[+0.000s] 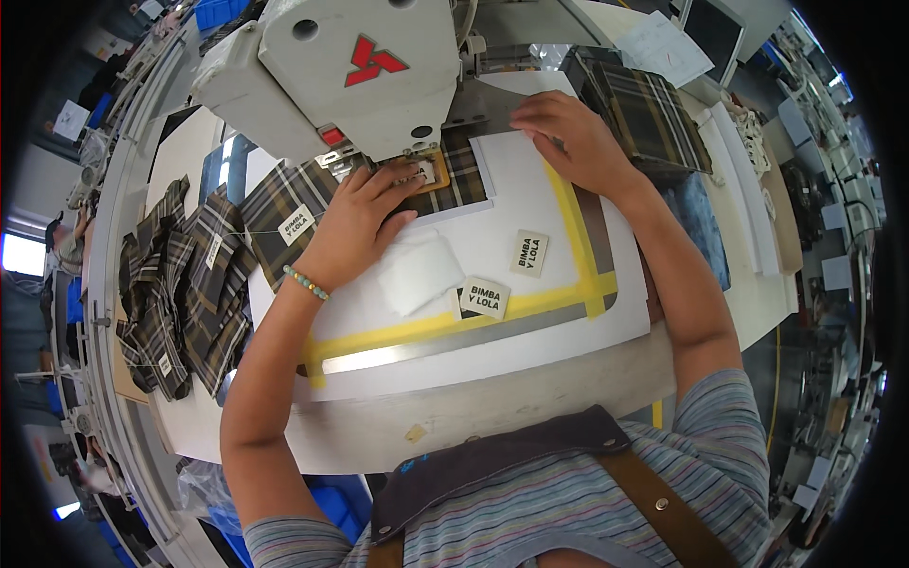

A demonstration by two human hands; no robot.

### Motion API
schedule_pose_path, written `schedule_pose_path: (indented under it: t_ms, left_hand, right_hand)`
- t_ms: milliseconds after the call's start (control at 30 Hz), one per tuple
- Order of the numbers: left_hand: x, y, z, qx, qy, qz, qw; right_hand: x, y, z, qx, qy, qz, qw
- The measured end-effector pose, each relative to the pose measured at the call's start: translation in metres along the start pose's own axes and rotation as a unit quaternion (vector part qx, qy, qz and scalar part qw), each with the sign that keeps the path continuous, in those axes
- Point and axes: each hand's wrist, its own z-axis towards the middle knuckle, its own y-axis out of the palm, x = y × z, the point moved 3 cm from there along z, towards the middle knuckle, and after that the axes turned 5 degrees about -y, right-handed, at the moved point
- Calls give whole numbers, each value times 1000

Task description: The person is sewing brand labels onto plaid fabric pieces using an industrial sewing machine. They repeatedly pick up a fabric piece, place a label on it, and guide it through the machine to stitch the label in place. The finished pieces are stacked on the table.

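My left hand (358, 222), a beaded bracelet at its wrist, reaches under the sewing machine head (365, 76). Its outstretched fingers lie at a small orange-brown clamp frame (441, 168), over a plaid fabric piece (464, 175). A pale label shows partly inside that frame; the fingertips' exact contact is hard to see. To the right, my right hand (579, 147) hovers by a white corner guide (481, 156), fingers loosely bent, thumb apart, nothing visible in it. Nearer me lie a printed cream label (528, 254), another label (484, 298) overlapping a darker one, and a folded white sheet (421, 273).
Yellow tape (454, 320) edges the white work board. At left, a labelled plaid piece (275, 204) and a heap of plaid pieces (170, 275) are joined by thread. A plaid stack (658, 118) stands at back right, with paper (668, 47) behind it.
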Motion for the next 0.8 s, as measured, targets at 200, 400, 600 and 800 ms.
schedule_pose_path:
  t_ms: [200,400,600,800]
  left_hand:
    - [-1,0,4,-1,-28,12,1000]
    - [-9,6,3,22,-42,4,999]
    - [-27,-14,-25,127,-64,-32,989]
    - [-34,-21,-33,86,-172,-91,977]
  right_hand:
    - [-6,-2,-6,-28,29,18,999]
    - [-7,1,-22,-20,47,13,999]
    - [-27,0,-7,-33,26,16,999]
    - [-60,30,-7,-93,-57,-4,994]
